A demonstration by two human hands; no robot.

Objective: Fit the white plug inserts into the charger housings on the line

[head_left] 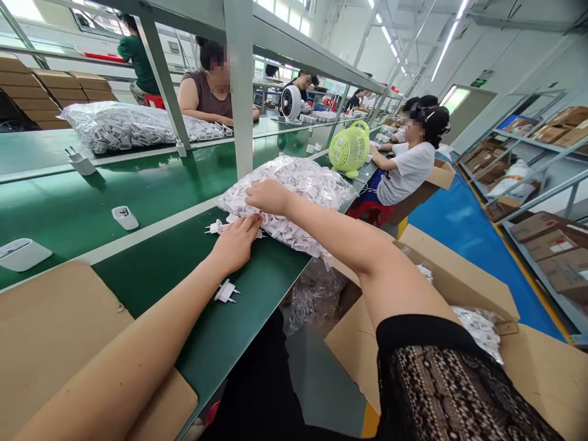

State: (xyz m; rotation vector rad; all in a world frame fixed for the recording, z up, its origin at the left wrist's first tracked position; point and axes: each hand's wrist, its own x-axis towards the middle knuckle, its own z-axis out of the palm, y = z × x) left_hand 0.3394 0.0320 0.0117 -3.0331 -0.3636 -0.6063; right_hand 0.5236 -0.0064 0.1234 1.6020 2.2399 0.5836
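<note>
A clear plastic bag (303, 177) full of small white plug parts lies on the green bench. Above its near left side is my right hand (269, 197), with the fingers curled in; whatever they hold is hidden. Just below, at the bag's edge, my left hand (236, 242) rests with its fingers stretched out over a few white plug parts (215, 227). Pins of these parts stick out to the left of the hand, and its palm hides the rest. A single white two-pin plug part (226, 292) lies on the bench near my left wrist.
White charger bodies (125, 217) sit spaced along the green conveyor belt (184, 190). A metal post (239, 92) rises behind the bag. A green fan (350, 149) stands beyond it. Cardboard (59, 318) lies at left; open boxes (459, 263) are at right. Co-workers sit nearby.
</note>
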